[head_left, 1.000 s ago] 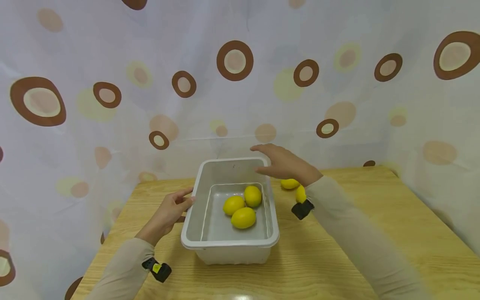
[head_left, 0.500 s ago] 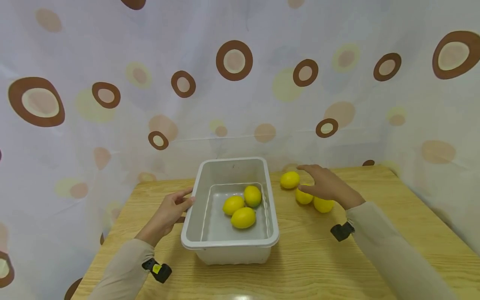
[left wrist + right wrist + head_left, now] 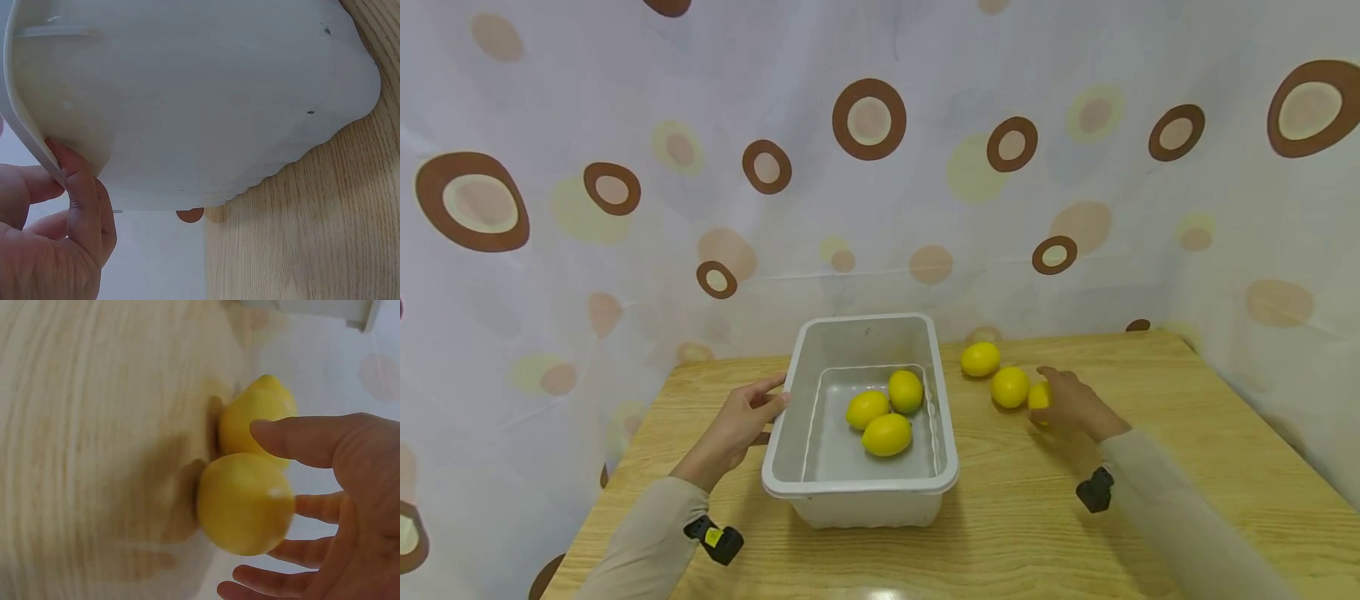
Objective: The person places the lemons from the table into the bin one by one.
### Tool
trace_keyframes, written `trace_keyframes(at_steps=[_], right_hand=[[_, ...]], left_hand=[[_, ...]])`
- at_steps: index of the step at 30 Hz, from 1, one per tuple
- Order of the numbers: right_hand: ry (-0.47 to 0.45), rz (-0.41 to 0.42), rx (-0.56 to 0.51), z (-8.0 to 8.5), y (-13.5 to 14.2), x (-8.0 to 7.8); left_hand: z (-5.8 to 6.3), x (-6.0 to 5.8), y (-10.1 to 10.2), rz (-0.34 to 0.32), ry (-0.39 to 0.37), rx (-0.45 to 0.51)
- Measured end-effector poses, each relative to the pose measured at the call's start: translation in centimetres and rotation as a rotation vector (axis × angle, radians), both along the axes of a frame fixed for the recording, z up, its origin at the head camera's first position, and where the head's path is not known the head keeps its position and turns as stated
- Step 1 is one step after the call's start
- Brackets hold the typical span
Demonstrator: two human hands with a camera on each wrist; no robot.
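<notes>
A grey-white plastic tub (image 3: 861, 487) stands on the table with three lemons (image 3: 887, 435) inside. My left hand (image 3: 741, 425) holds its left rim, fingers (image 3: 81, 200) bent under the lip in the left wrist view. My right hand (image 3: 1075, 406) is at the nearest of three lemons lying right of the tub. In the right wrist view that lemon (image 3: 245, 505) sits between the spread thumb (image 3: 300, 439) and the fingers; firm contact cannot be made out. Just beyond it is a second lemon (image 3: 1010, 387), and a third lemon (image 3: 981, 359) lies farther back.
The wooden table (image 3: 1000, 533) ends at a patterned curtain (image 3: 880, 208) behind the tub. Black camera straps (image 3: 1096, 489) sit on both wrists. The tub's right wall stands between the loose lemons and those inside.
My right hand has moved from above the tub's far right corner, rightward and down to the nearest loose lemon. The left hand and the tub have stayed in place.
</notes>
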State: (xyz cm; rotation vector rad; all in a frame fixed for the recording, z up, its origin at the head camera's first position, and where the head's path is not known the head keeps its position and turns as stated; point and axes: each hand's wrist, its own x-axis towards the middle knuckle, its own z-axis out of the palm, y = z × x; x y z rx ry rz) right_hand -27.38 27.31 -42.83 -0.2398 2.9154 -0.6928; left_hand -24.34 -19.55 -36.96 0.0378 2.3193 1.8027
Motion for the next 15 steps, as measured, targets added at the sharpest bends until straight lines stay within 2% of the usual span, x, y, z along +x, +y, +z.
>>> trace_keyframes(at_steps=[7,15], right_hand=[[0.004,-0.022,-0.085,-1.0,0.2,0.4],[0.035,-0.03,-0.08,-1.5,0.3,0.2]], left_hand=[[0.1,0.3,0.0,-0.009,0.02,-0.01],[0.2,0.4,0.0,-0.01,0.024,-0.013]])
